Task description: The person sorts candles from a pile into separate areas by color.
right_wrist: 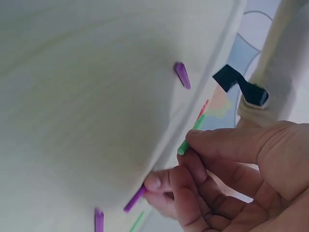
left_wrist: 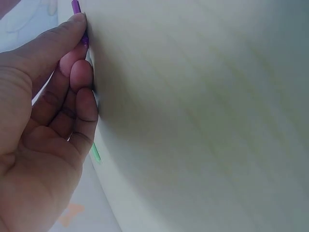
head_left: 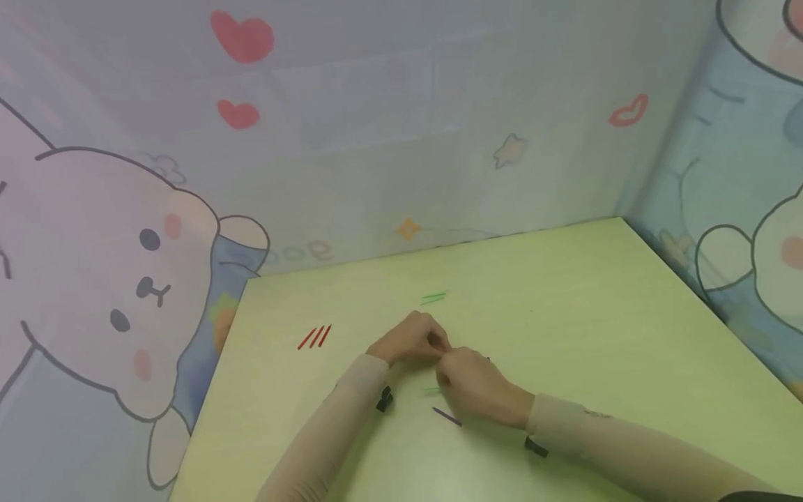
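Observation:
My left hand [head_left: 410, 339] pinches a short purple stick [left_wrist: 75, 7] between thumb and fingertip, low over the table. Close beside it, my right hand [head_left: 479, 383] holds a green stick [right_wrist: 183, 148] between thumb and index finger, as the right wrist view shows. A second purple stick [head_left: 447, 416] lies on the table just in front of my right hand. Another purple one [right_wrist: 99, 220] rests beyond the hands in the right wrist view; the right hand mostly hides it in the head view.
Three red sticks [head_left: 315, 337] lie side by side on the left of the pale yellow-green table [head_left: 564, 300]. Green sticks [head_left: 433, 298] lie behind my hands. Walls printed with cartoon animals [head_left: 182, 279] stand along the table's back and right edges. A dark strap [head_left: 385, 399] hangs by my left sleeve.

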`<act>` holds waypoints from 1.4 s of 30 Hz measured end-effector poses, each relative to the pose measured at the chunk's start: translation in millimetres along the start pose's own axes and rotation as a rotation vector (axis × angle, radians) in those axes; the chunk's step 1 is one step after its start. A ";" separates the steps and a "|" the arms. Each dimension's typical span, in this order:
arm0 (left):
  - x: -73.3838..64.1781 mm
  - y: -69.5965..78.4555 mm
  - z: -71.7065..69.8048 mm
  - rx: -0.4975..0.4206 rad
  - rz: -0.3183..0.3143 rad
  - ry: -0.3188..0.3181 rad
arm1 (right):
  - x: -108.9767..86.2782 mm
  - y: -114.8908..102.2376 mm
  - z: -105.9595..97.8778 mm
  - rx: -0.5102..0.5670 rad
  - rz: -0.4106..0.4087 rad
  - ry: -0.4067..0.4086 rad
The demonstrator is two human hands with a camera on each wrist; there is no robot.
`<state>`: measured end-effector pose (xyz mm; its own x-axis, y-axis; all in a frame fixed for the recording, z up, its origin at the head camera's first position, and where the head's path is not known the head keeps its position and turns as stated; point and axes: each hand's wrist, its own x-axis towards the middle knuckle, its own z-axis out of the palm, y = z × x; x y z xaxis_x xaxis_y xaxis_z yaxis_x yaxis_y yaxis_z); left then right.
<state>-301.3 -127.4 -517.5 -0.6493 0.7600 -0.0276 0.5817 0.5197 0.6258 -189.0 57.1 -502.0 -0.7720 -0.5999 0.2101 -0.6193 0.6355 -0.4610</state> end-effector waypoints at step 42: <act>-11.5 3.3 7.3 -0.003 -0.094 0.048 | 12.3 73.9 -73.9 -0.062 0.217 0.073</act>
<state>-288.3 -131.6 -520.8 -0.7237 0.6884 -0.0486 0.5157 0.5863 0.6248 -254.8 132.6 -469.8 -0.8951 -0.4104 0.1744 -0.4433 0.7761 -0.4485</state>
